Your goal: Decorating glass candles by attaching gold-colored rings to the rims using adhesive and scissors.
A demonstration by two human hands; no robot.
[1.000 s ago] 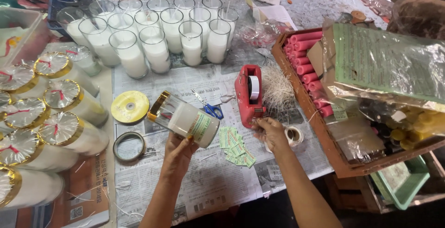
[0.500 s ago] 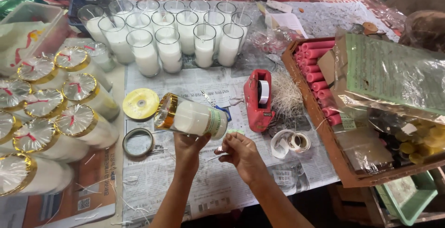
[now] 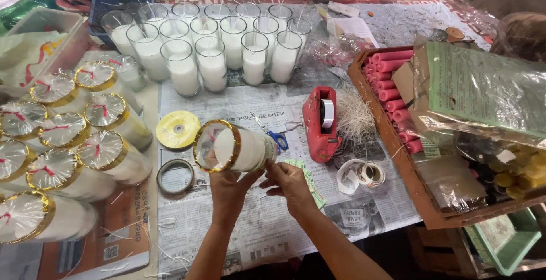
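L hand (image 3: 227, 192) grips candle jar (image 3: 236, 147) from below, jar on its side above bench. R hand (image 3: 291, 184) fingers pinch jar's base end w/ label.

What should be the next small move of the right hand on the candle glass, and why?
Probably press the fingertips flat along the glass's base end. The left hand holds the gold-rimmed candle glass tilted on its side, and the right hand touches its lower end, above the green labels, as if fixing something there.

White candle (image 3: 242, 149) with a gold rim, red dispenser (image 3: 320, 123), yellow reel (image 3: 178, 129), blue scissors (image 3: 277, 140), pink rolls (image 3: 389, 86).
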